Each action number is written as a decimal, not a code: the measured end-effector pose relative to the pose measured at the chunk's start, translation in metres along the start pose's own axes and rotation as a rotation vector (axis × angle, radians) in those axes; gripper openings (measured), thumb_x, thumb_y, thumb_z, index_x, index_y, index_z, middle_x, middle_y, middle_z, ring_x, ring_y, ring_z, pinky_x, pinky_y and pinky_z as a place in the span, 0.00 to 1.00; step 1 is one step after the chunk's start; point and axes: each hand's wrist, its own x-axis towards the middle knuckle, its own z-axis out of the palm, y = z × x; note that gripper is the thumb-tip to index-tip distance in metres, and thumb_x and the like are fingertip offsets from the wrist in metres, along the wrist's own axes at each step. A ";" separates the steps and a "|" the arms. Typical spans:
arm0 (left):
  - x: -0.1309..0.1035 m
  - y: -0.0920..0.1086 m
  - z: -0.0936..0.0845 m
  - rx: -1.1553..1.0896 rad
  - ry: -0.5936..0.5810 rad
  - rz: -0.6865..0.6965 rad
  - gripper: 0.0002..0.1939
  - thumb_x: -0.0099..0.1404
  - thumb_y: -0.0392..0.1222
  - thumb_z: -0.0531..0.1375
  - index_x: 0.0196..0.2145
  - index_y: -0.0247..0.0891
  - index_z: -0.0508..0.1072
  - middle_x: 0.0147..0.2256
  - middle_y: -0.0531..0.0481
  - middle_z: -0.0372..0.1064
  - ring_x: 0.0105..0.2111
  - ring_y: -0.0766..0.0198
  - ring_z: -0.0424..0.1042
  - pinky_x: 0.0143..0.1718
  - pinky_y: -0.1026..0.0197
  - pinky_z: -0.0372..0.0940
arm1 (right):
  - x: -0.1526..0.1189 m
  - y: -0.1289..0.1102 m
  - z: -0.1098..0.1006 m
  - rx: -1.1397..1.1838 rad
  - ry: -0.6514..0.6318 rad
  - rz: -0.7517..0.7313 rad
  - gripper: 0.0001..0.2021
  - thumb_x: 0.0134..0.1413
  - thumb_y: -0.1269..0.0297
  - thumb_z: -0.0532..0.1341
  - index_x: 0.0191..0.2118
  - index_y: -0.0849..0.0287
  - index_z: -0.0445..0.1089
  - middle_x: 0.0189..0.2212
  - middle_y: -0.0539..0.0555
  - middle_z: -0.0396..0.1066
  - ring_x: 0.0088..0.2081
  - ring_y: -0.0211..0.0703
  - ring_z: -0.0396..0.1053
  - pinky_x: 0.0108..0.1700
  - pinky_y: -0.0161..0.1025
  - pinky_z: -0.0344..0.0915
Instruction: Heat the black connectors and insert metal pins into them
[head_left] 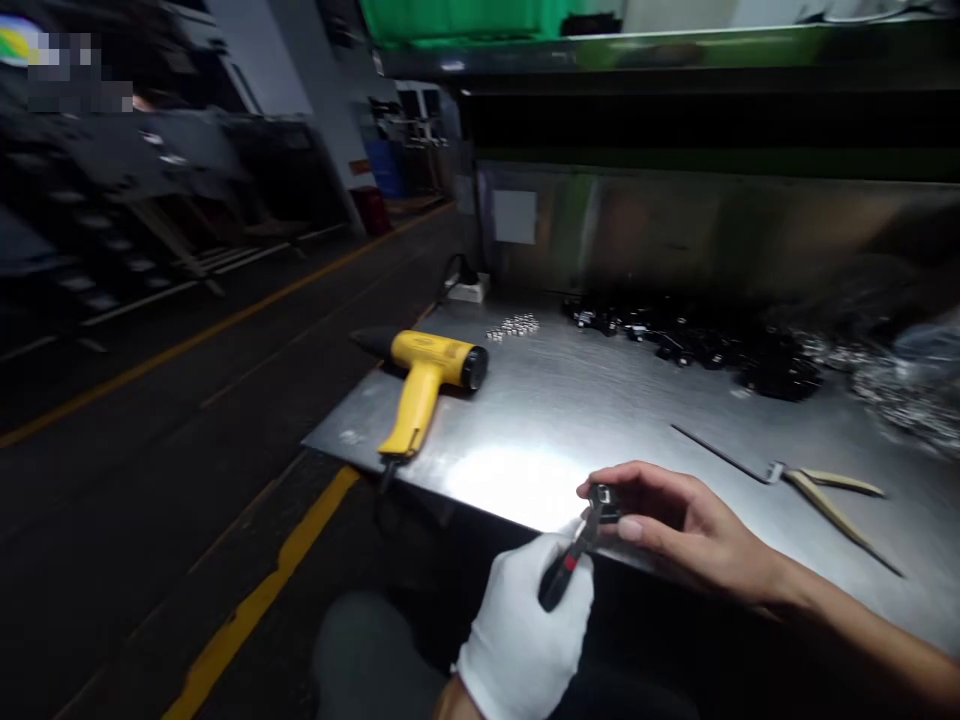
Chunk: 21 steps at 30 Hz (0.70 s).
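White-gloved left hand [525, 618] grips one slim red-marked black tool [571, 562], long axis slanting far-right, tip toward one small black block [606, 502] pinched by bare right hand [709, 535].

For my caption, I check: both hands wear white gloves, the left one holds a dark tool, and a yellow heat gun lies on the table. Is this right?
Not quite: the head view shows the right hand bare; only the left hand wears a white glove. That hand holds a dark tool, and a yellow heat gun lies on the table.
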 end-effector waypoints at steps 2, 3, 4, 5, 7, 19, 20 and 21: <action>-0.009 -0.002 -0.013 0.015 0.092 -0.021 0.15 0.72 0.48 0.52 0.30 0.40 0.69 0.27 0.53 0.67 0.28 0.66 0.66 0.32 0.65 0.60 | 0.015 -0.003 0.009 0.004 -0.028 0.027 0.18 0.65 0.53 0.62 0.56 0.53 0.69 0.52 0.57 0.71 0.52 0.50 0.71 0.56 0.48 0.70; -0.015 -0.004 -0.022 0.021 0.159 -0.036 0.16 0.72 0.49 0.53 0.29 0.39 0.68 0.26 0.53 0.65 0.28 0.66 0.65 0.31 0.65 0.59 | 0.027 -0.004 0.015 0.014 -0.037 0.050 0.19 0.66 0.50 0.60 0.56 0.54 0.69 0.52 0.57 0.72 0.51 0.49 0.72 0.55 0.48 0.71; -0.020 -0.007 -0.031 0.022 0.238 -0.049 0.17 0.71 0.51 0.54 0.28 0.39 0.66 0.25 0.53 0.63 0.28 0.66 0.64 0.31 0.65 0.59 | 0.040 -0.004 0.023 0.013 -0.040 0.077 0.21 0.66 0.48 0.58 0.55 0.56 0.69 0.50 0.58 0.73 0.50 0.49 0.73 0.53 0.47 0.72; -0.025 -0.009 -0.042 0.016 0.314 -0.058 0.18 0.70 0.52 0.55 0.27 0.39 0.66 0.24 0.54 0.62 0.27 0.67 0.62 0.30 0.65 0.59 | 0.056 -0.003 0.032 -0.002 -0.035 0.104 0.22 0.67 0.46 0.56 0.54 0.57 0.69 0.49 0.58 0.73 0.49 0.48 0.73 0.51 0.46 0.73; -0.035 -0.015 -0.064 -0.031 0.430 -0.072 0.19 0.69 0.54 0.56 0.26 0.39 0.64 0.23 0.55 0.59 0.25 0.67 0.60 0.28 0.65 0.58 | 0.094 -0.001 0.053 -0.067 -0.021 0.150 0.23 0.67 0.44 0.54 0.50 0.60 0.70 0.46 0.59 0.74 0.45 0.47 0.75 0.44 0.43 0.75; -0.079 -0.018 -0.114 -0.135 0.579 0.013 0.17 0.69 0.53 0.57 0.33 0.36 0.72 0.26 0.50 0.68 0.25 0.66 0.66 0.29 0.63 0.63 | 0.258 -0.008 0.147 -0.404 0.323 0.336 0.17 0.65 0.57 0.62 0.54 0.61 0.69 0.53 0.58 0.68 0.51 0.51 0.70 0.51 0.52 0.70; -0.082 -0.019 -0.115 -0.094 0.585 0.032 0.18 0.70 0.53 0.56 0.31 0.36 0.72 0.26 0.51 0.68 0.25 0.66 0.66 0.29 0.63 0.63 | 0.258 -0.006 0.147 -0.382 0.334 0.326 0.18 0.64 0.56 0.63 0.54 0.61 0.69 0.53 0.58 0.68 0.51 0.52 0.70 0.51 0.53 0.71; -0.085 -0.021 -0.117 -0.047 0.597 0.052 0.18 0.71 0.53 0.55 0.30 0.37 0.71 0.25 0.51 0.67 0.26 0.66 0.66 0.31 0.63 0.63 | 0.256 -0.004 0.146 -0.352 0.338 0.316 0.18 0.64 0.56 0.63 0.54 0.61 0.69 0.53 0.58 0.69 0.50 0.52 0.70 0.50 0.52 0.71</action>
